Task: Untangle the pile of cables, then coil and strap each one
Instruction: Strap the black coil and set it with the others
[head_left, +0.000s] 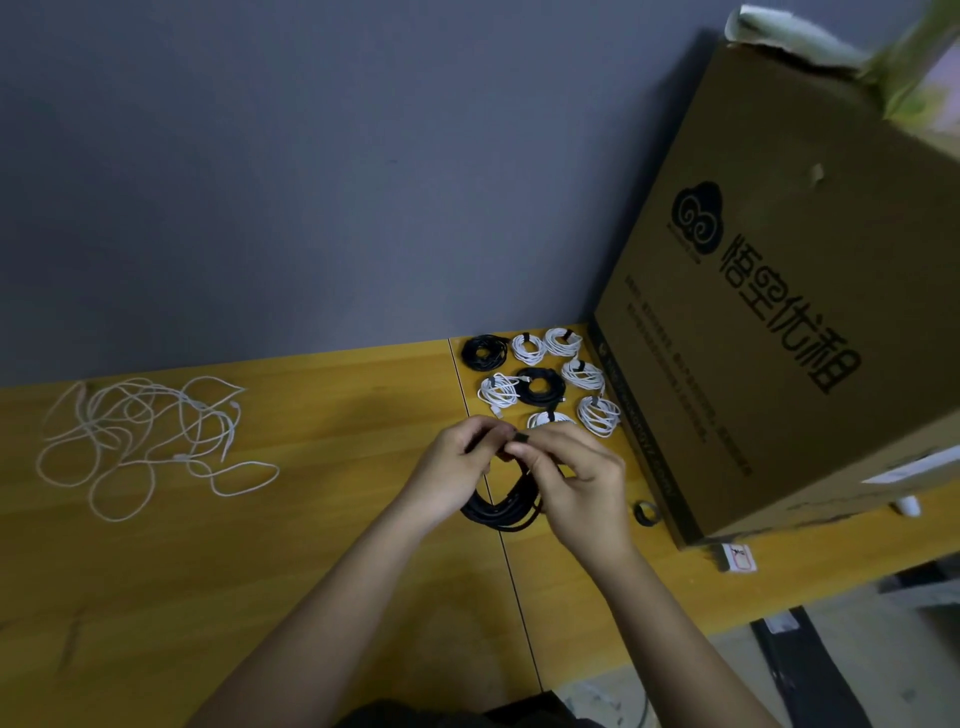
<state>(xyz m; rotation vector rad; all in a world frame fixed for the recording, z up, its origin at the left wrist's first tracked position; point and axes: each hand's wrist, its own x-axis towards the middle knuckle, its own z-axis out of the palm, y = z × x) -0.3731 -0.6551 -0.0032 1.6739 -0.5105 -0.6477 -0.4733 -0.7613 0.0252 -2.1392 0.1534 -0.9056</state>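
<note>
Your left hand (457, 467) and right hand (576, 473), fingers pinched on black coil (498, 506), strap (517, 436) at top, loops hanging over tabletop (311, 545), white tangle (140, 441) well left.

Two bare forearms, no sleeves reaching the wrists, no watch, ring or glove on either; left hand (457, 467) and right hand (576, 478) with short plain nails; at the near edge, a strip of dark clothing (415, 714) on the torso, too dim for detail
</note>
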